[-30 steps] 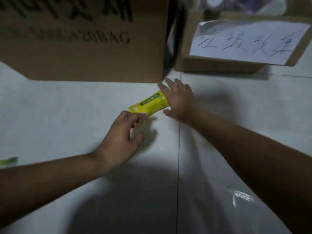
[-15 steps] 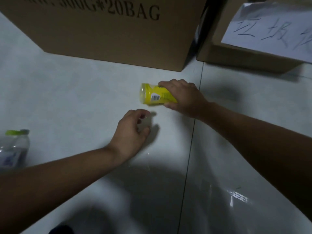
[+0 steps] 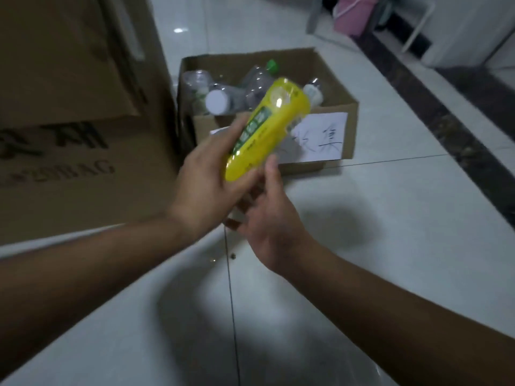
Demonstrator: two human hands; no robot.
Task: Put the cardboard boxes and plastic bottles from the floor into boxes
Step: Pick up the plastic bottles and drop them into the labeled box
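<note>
Just above the floor [image 3: 390,218], the yellow bottle [image 3: 267,129] is held tilted in front of the small cardboard box [image 3: 351,121]. Its glossy plastic wrap carries a green label too blurred to read. The left hand [image 3: 206,185] has its fingers wrapped round the lower end. The right hand [image 3: 267,218] touches that end with its thumb, but I cannot tell whether it grips. The open box holds clear crumpled bottles [image 3: 250,87], and its white paper sign [image 3: 328,140] bears handwritten characters, one reading 集. The big carton [image 3: 69,176] is printed "20BAG".

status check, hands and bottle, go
Left hand and right hand grip yellow plastic bottle. Held above floor, near open brown cardboard box. Path clear.
</note>
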